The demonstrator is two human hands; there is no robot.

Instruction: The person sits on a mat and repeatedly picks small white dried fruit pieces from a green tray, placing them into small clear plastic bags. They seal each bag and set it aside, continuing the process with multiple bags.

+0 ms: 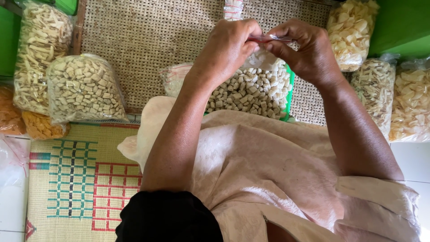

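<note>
Underneath, woven bamboo tray (148, 40), patterned mat (76, 179), white tiles (412, 157).

A big woven tray (148, 40) made of pale cane is laid flat across the top of the view, with a brown wooden edge seen on its left side. Bright green walls are seen in both top corners (398, 22). Under the tray, a straw mat (76, 179) is spread on the floor, and it is marked with green and red squares like little grids. White floor tiles (11, 201) are seen at the far left, and more white tiles (414, 161) are seen at the right. Everything is lit by soft daylight, and no hard shadows are thrown.
</note>
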